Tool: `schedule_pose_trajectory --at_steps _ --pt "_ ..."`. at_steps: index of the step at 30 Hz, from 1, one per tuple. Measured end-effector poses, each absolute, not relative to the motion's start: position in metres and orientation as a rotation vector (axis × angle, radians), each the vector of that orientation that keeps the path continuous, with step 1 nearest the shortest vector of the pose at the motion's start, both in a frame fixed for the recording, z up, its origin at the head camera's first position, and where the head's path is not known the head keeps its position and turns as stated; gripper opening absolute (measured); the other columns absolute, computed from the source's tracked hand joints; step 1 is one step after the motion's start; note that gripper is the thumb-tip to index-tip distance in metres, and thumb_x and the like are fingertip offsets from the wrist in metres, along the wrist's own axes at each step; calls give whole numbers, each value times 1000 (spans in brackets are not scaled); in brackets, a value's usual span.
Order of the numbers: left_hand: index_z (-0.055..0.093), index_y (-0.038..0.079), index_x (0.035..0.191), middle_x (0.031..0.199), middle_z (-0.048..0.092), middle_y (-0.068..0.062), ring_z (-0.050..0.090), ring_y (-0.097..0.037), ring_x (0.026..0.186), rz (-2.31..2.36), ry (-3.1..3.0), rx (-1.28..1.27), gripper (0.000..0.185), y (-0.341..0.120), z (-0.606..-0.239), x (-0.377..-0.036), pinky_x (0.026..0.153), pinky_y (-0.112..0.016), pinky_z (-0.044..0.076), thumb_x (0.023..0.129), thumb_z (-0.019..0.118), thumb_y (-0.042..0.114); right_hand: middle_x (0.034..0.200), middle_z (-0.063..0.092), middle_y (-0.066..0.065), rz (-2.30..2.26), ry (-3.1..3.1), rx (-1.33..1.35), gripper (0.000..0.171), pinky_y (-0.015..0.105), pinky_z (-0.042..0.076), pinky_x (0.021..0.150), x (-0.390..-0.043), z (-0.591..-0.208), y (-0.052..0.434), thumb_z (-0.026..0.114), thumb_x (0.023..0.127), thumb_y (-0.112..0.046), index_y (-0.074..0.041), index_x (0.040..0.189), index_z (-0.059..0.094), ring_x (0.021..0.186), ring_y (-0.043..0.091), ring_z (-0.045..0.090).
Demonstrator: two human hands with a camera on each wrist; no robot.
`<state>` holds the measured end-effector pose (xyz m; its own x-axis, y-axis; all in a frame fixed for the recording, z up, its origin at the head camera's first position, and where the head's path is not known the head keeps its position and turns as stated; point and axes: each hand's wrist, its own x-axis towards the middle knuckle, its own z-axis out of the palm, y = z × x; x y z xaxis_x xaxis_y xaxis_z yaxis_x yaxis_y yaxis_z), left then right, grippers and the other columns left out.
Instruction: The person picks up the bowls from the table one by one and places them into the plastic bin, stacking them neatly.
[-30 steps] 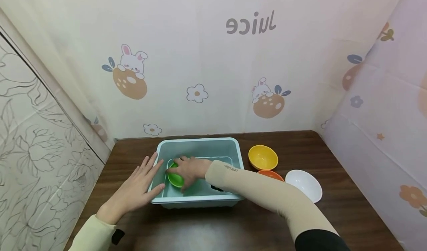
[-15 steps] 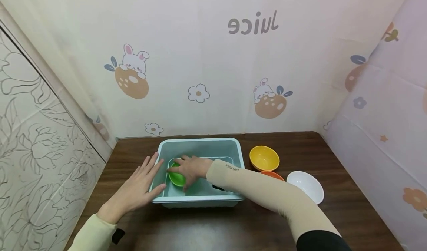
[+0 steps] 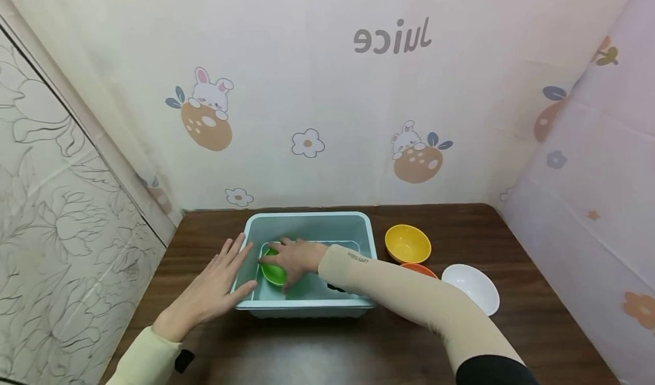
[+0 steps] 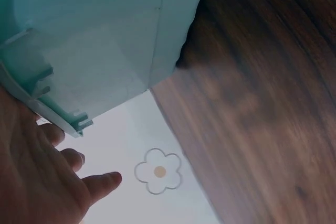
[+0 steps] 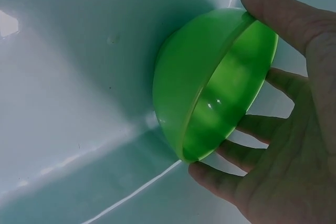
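In the head view a light blue-green plastic basin (image 3: 307,304) stands on the table. A small green bowl (image 3: 274,275) sits inside it at the left end. My right hand (image 3: 294,260) reaches down over this bowl and holds it by the rim. The right wrist view shows the thumb (image 5: 278,11) on one side of the bowl's rim and the fingertips spread along the other. My left hand (image 3: 212,285) lies with straight, spread fingers at the basin's left rim. Seen from the left wrist, its fingers (image 4: 102,183) reach just past that rim, outside the basin wall.
Right of the basin are a yellow bowl (image 3: 407,244), an orange bowl (image 3: 421,269) partly hidden by my right forearm, and a white bowl (image 3: 472,288). A patterned cloth wall (image 3: 327,89) rises behind the dark wooden table (image 3: 327,351), with more cloth on both sides.
The head view has shifted slightly, so everything appears a little further right. Both hands and the green bowl keep their places relative to the basin.
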<state>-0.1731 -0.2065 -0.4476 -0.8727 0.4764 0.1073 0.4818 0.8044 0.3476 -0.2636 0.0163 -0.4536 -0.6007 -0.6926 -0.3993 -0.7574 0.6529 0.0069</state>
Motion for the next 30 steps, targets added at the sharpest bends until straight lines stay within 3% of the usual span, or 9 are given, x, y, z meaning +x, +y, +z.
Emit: schedule_pose_trajectory --at_steps 11,20,30 --pt "23 13 165 175 6 -9 9 -43 159 -576 -2968 -788 82 -202 -446 -169 119 -69 27 102 54 56 170 27 1 227 2498 -1161 97 56 41 117 -262 -450 19 82 80 -60 -45 161 29 155 30 30" --pt "18 20 167 175 6 -8 8 -43 159 -545 -2985 -802 83 -203 -443 -174 118 -70 27 102 52 59 171 25 1 240 2516 -1147 98 54 41 117 -266 -455 19 80 81 -62 -46 161 26 155 30 27" --pt "19 11 166 174 9 -10 6 -43 159 -528 -3013 -800 87 -200 -438 -181 119 -70 25 101 51 60 171 25 4 204 2503 -1143 98 57 40 117 -268 -455 22 81 82 -60 -45 162 26 155 32 27"
